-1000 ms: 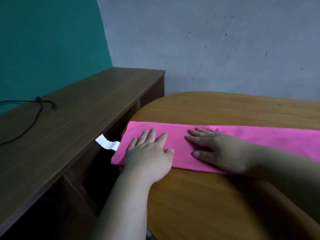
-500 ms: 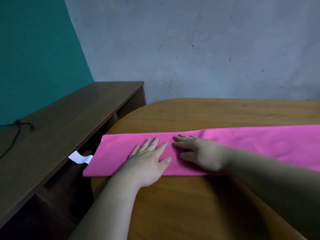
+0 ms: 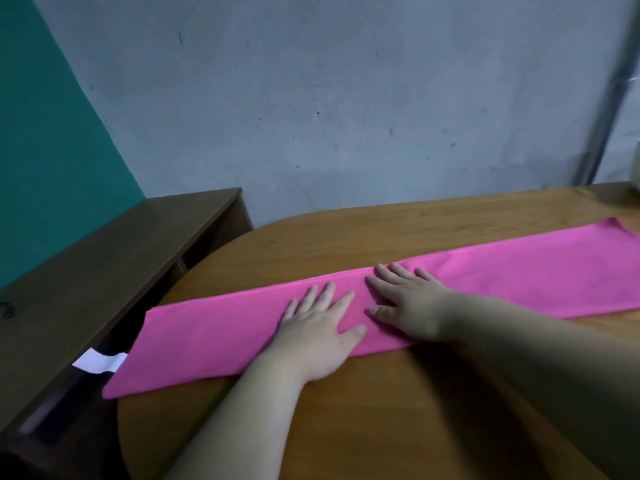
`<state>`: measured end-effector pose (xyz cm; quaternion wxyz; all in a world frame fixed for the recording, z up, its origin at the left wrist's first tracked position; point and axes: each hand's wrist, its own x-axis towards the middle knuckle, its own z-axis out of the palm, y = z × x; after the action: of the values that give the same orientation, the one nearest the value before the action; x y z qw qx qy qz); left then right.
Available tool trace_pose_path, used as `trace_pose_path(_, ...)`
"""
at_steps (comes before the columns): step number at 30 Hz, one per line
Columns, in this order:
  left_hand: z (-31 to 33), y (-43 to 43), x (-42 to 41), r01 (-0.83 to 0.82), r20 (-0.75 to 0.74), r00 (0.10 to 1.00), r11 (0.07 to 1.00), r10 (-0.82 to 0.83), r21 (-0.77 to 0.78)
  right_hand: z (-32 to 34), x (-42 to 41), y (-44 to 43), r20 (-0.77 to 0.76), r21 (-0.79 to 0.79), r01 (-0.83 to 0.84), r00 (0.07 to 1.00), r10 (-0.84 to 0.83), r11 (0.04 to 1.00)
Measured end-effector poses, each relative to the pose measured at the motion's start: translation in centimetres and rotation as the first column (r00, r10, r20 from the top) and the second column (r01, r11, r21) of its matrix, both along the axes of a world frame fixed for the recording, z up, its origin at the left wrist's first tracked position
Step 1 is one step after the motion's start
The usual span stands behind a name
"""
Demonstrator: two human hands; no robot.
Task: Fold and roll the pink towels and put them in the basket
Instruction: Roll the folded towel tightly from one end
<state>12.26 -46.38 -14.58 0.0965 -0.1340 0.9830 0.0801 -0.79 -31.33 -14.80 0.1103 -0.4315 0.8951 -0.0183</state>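
One pink towel (image 3: 207, 337) is folded into a long strip and stretched across the brown tabletop (image 3: 381, 427). Its left end is hung a little past the edge, and a white tag (image 3: 98, 362) is seen there. The left hand (image 3: 318, 337) is laid flat on the towel with its fingers spread wide. The right hand (image 3: 408, 306) is pressed flat just beside it, fingers straight too. A dark wooden shelf (image 3: 104, 271) is stood beside the tabletop. Its open boxes are too dark to be looked into.
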Motion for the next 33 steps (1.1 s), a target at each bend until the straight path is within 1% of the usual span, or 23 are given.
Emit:
trace_pose_path(2, 0.3, -0.4, 0.0, -0.070, 0.077, 0.994, 0.997, 0.072, -0.021, 0.0, -1.7, 2.7, 0.008, -0.007, -0.079, 0.997, 0.079, 0.997)
trace_pose_path(4, 1.0, 0.3, -0.4, -0.118, 0.115, 0.986, 0.991, 0.124, -0.060, -0.3, -2.9, 4.6, -0.025, -0.012, -0.066, 0.998, 0.066, 0.998)
trace_pose_path(5, 1.1, 1.0, -1.1, -0.125, 0.095, 0.986, 0.988, 0.134, -0.093, -0.5, -3.2, 4.8, -0.044, -0.009, -0.054, 0.998, 0.053, 0.998)
trace_pose_path(6, 1.1, 2.0, -1.9, -0.102, 0.054, 0.992, 0.987, 0.110, -0.124, -0.7, -3.3, 4.7, -0.056, -0.004, -0.049, 0.997, 0.048, 0.999)
trace_pose_path(8, 0.8, 4.1, -3.5, 0.038, -0.018, 0.999, 0.990, -0.040, -0.137, -0.8, -3.4, 4.5, -0.054, -0.013, -0.061, 0.997, 0.060, 0.998)
trace_pose_path(9, 0.5, 4.8, -4.2, 0.113, -0.027, 0.993, 0.988, -0.117, -0.107, -0.8, -3.6, 4.6, -0.046, -0.030, -0.077, 0.996, 0.076, 0.997)
trace_pose_path(10, 0.2, 5.1, -4.7, 0.156, -0.019, 0.987, 0.985, -0.158, -0.074, -0.8, -3.9, 5.2, -0.034, -0.044, -0.095, 0.995, 0.094, 0.994)
trace_pose_path(12, -0.2, 4.8, -5.2, 0.153, 0.017, 0.988, 0.987, -0.152, -0.045, -0.6, -5.0, 7.4, -0.005, -0.041, -0.105, 0.994, 0.105, 0.994)
trace_pose_path(14, -0.1, 4.4, -5.3, 0.131, 0.050, 0.990, 0.990, -0.129, -0.044, -0.3, -6.3, 10.6, 0.002, -0.005, -0.041, 0.999, 0.041, 0.999)
trace_pose_path(17, 0.3, 4.6, -5.5, 0.105, 0.115, 0.988, 0.993, -0.098, -0.054, -0.2, -8.6, 14.9, -0.031, 0.038, 0.141, 0.990, -0.140, 0.989)
trace_pose_path(19, 0.8, 5.6, -6.1, 0.073, 0.113, 0.992, 0.994, -0.064, -0.077, -0.5, -9.7, 15.8, -0.059, 0.049, 0.205, 0.978, -0.202, 0.977)
trace_pose_path(20, 1.0, 6.4, -6.6, 0.076, 0.076, 0.995, 0.992, -0.069, -0.100, -0.6, -9.9, 15.6, -0.069, 0.048, 0.205, 0.977, -0.202, 0.977)
trace_pose_path(22, 1.1, 9.0, -8.2, 0.176, -0.030, 0.983, 0.977, -0.181, -0.123, -0.9, -10.0, 15.4, -0.074, 0.036, 0.191, 0.979, -0.189, 0.981)
trace_pose_path(24, 0.8, 11.6, -9.6, 0.291, -0.072, 0.953, 0.955, -0.294, -0.048, -0.8, -10.1, 15.9, -0.066, 0.014, 0.163, 0.985, -0.162, 0.986)
trace_pose_path(26, 0.3, 12.9, -10.7, 0.322, -0.033, 0.946, 0.947, -0.322, 0.006, -0.5, -10.5, 17.1, -0.046, -0.002, 0.123, 0.991, -0.123, 0.992)
trace_pose_path(28, -0.3, 12.8, -11.1, 0.307, 0.002, 0.952, 0.952, -0.307, -0.020, -0.2, -11.3, 18.8, -0.033, 0.005, 0.116, 0.993, -0.116, 0.993)
trace_pose_path(33, -0.5, 12.5, -11.3, 0.299, 0.048, 0.954, 0.954, -0.297, -0.038, 0.0, -15.1, 23.9, -0.039, 0.045, 0.288, 0.957, -0.286, 0.957)
